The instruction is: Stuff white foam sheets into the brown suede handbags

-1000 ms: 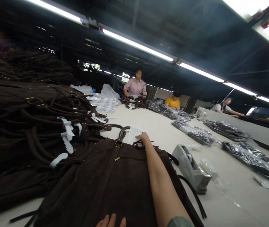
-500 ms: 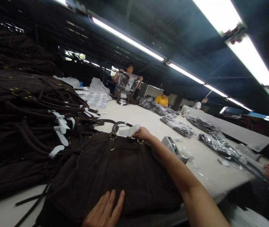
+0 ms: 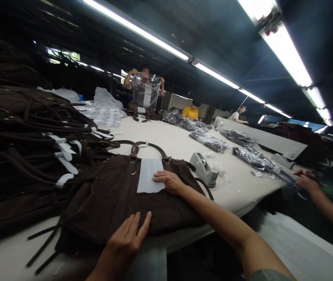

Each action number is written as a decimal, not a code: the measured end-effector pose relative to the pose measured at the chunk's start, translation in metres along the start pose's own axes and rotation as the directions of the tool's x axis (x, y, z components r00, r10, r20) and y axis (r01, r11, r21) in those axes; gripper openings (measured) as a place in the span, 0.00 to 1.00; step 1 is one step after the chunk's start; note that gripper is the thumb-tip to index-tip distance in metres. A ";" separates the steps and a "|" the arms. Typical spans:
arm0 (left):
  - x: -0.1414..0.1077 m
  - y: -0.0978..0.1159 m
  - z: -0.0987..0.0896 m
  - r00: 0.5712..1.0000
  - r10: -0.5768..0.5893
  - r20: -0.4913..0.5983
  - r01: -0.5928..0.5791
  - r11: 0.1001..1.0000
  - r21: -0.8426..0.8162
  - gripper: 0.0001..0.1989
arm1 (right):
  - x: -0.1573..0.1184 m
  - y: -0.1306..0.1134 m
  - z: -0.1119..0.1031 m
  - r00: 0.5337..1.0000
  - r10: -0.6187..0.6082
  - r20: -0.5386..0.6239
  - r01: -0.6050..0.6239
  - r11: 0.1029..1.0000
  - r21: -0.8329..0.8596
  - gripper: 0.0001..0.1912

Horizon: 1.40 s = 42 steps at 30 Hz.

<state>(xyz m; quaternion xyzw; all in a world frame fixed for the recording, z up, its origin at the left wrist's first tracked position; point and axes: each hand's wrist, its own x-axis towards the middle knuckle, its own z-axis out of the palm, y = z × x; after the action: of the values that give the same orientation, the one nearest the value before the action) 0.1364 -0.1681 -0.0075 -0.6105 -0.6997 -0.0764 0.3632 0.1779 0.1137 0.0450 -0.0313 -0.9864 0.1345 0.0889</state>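
Note:
A dark brown handbag [image 3: 119, 195] lies flat on the pale table, its two looped handles pointing away from me. Over its upper middle, between the handle straps, is a white sheet [image 3: 146, 181] of thin wrapping material. My right hand [image 3: 169, 182] rests on the sheet's right edge with its fingers stretched out flat. On the near side of the bag my left hand [image 3: 128, 236] lies with its fingers spread, touching the dark fabric. A small brass zip pull [image 3: 134, 173] shows just left of the sheet.
Piled brown bags [image 3: 16, 156] with white handle wraps crowd the left. A grey tape dispenser [image 3: 203, 170] stands beyond the bag. Plastic-wrapped bags [image 3: 209, 141] line the table's far side. At right, a co-worker's hands [image 3: 308, 181] hold clear plastic; another person lifts a bagged item [image 3: 145, 91].
My right hand has come toward me from the handles, and the white sheet now lies flat over the bag's front. My left hand stays on the bag. The view has shifted right.

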 end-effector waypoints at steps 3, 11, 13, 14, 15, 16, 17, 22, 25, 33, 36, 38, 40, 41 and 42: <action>0.000 -0.002 -0.003 1.000 0.011 0.009 -0.010 1.000 -0.014 0.30 | -0.013 -0.008 0.009 0.996 -0.010 -0.086 0.018 0.995 0.099 0.23; -0.005 -0.021 -0.003 0.990 0.093 0.110 -0.071 0.979 -0.189 0.30 | -0.020 -0.023 0.004 0.994 -0.068 0.088 0.067 0.998 0.015 0.28; 0.007 -0.038 -0.017 0.958 0.126 0.258 -0.022 0.928 -0.371 0.28 | -0.019 -0.022 0.002 0.989 -0.077 0.124 0.076 0.997 0.005 0.27; 0.019 -0.047 -0.025 0.918 0.156 0.363 0.030 0.888 -0.458 0.28 | -0.019 -0.021 0.002 0.987 -0.085 0.134 0.085 0.996 0.007 0.26; 0.035 -0.056 -0.033 0.859 0.183 0.479 0.110 0.847 -0.521 0.27 | -0.019 -0.020 0.002 0.985 -0.095 0.141 0.094 0.995 0.013 0.26; 0.054 -0.063 -0.039 0.789 0.201 0.581 0.201 0.808 -0.554 0.23 | -0.019 -0.019 0.002 0.984 -0.102 0.145 0.100 0.995 0.022 0.25; 0.075 -0.070 -0.041 0.708 0.202 0.677 0.286 0.794 -0.536 0.22 | -0.020 -0.018 0.002 0.984 -0.105 0.147 0.101 0.994 0.030 0.25; 0.146 -0.078 0.005 0.810 -0.022 0.585 0.268 0.902 -0.338 0.25 | -0.019 -0.016 -0.001 0.981 -0.082 0.177 0.079 0.997 0.026 0.23; 0.137 -0.067 0.049 0.826 0.144 0.546 0.188 0.842 -0.506 0.28 | -0.023 -0.026 -0.003 0.980 -0.060 0.187 0.064 0.998 -0.013 0.24; 0.104 -0.060 0.072 0.775 0.243 0.583 0.170 0.809 -0.563 0.28 | -0.140 -0.117 -0.016 0.939 -0.143 -0.314 0.228 0.940 0.254 0.20; 0.107 -0.064 0.072 0.789 0.262 0.556 0.150 0.796 -0.587 0.27 | -0.184 -0.141 0.004 0.893 -0.311 -0.324 0.335 0.942 0.019 0.23; 0.107 -0.065 0.075 0.807 0.261 0.529 0.141 0.785 -0.603 0.27 | -0.196 -0.148 0.027 0.930 -0.308 -0.203 0.281 0.948 -0.152 0.26; 0.106 -0.064 0.079 0.819 0.250 0.516 0.145 0.781 -0.607 0.26 | -0.196 -0.152 0.047 0.949 -0.298 -0.105 0.267 0.934 -0.238 0.24; 0.105 -0.064 0.079 0.821 0.244 0.516 0.149 0.781 -0.607 0.26 | -0.193 -0.153 0.052 0.938 -0.338 -0.082 0.308 0.917 -0.256 0.20; 0.105 -0.064 0.079 0.823 0.239 0.515 0.153 0.779 -0.608 0.25 | -0.188 -0.155 0.053 0.917 -0.392 -0.078 0.361 0.895 -0.260 0.15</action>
<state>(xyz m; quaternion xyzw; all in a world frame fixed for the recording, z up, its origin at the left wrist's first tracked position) 0.0468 -0.0562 0.0196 -0.7064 -0.6942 -0.1107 -0.0825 0.3467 -0.0656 0.0055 0.1415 -0.9749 -0.0080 0.1720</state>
